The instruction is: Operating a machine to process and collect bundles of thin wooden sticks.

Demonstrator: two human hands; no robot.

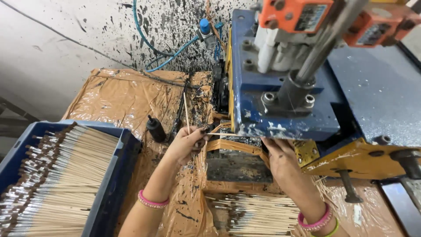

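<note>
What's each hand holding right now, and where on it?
Left hand pinches thin wooden sticks near their lower ends. Right hand reaches under the blue machine; its grip is hidden.

- The right hand's (280, 158) fingertips vanish under the blue machine (280, 109).
- The blue crate (109, 184) of sticks is cut off at the left and bottom edges.
- The loose sticks (258, 215) run off the bottom edge.

Bright, even light – soft shadows, glare on plastic sheet (127, 94) – edges warped.
</note>
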